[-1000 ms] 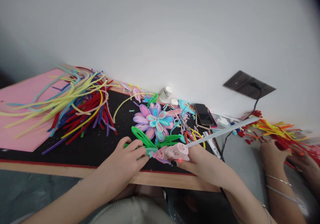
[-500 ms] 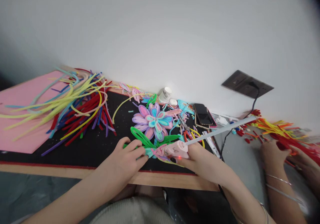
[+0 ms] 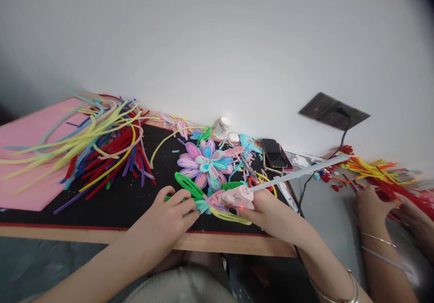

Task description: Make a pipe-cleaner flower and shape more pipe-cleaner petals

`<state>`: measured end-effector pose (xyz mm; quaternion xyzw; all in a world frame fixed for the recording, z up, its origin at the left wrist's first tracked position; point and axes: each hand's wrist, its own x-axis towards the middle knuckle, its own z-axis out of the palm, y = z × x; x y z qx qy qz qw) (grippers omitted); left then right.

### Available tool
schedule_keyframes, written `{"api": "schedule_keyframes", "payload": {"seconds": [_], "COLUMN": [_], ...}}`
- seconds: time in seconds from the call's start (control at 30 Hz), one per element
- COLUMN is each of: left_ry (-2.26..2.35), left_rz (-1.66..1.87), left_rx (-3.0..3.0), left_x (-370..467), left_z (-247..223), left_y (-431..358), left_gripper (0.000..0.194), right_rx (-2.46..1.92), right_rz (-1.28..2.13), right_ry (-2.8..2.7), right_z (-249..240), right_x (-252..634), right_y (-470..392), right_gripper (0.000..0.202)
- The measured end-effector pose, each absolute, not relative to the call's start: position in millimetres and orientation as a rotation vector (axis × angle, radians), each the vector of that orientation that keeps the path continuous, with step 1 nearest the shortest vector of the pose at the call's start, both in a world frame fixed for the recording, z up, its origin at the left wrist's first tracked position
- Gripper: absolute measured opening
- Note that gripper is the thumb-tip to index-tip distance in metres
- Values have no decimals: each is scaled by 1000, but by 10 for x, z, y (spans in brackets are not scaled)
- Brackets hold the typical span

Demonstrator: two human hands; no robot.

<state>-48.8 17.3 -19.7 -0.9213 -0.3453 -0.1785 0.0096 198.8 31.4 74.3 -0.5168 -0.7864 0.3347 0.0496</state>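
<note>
A large pipe-cleaner flower [image 3: 205, 164] in lilac, pink and turquoise lies on the black mat [image 3: 129, 206], with green looped leaves [image 3: 188, 184] below it. My left hand [image 3: 176, 210] is closed on a teal and green pipe-cleaner piece [image 3: 202, 206] beneath the flower; its fingertips are partly hidden. My right hand [image 3: 264, 208] grips a pink glue gun [image 3: 238, 198] with a small red light. From its back sticks a long translucent glue stick [image 3: 298, 172]. The gun's nozzle end is at the pipe-cleaner piece, though I cannot tell whether it touches. Yellow loops [image 3: 233, 216] lie below the gun.
Loose pipe cleaners [image 3: 111, 154] are heaped at the left over a pink sheet [image 3: 23, 176]. Behind the flower stand a paper cup [image 3: 223, 128] and a phone [image 3: 274, 154]. A black cord [image 3: 307, 183] runs from the wall socket [image 3: 334, 111]. Another person's hands [image 3: 375, 203] work at the right.
The glue gun has tilted and shifted slightly left, uncovering more of the yellow loops. My left hand keeps its hold. The whole view has shifted a little.
</note>
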Motion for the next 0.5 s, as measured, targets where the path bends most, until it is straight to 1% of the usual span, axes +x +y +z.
{"api": "schedule_keyframes", "payload": {"seconds": [0.23,0.5], "left_ry": [-1088,-1064], "left_rz": [-538,-554], "left_rx": [-2866,-2866], "left_x": [-488,-485], "left_z": [-216,-214], "left_y": [173,184], "left_gripper": [17,17], "right_rx": [-1550,-1556], "right_rz": [1069,1070], "right_ry": [-2338,-2337], "right_z": [771,764], "right_x": [1974,1985], "right_y": [311,284], "right_gripper": [23,21]}}
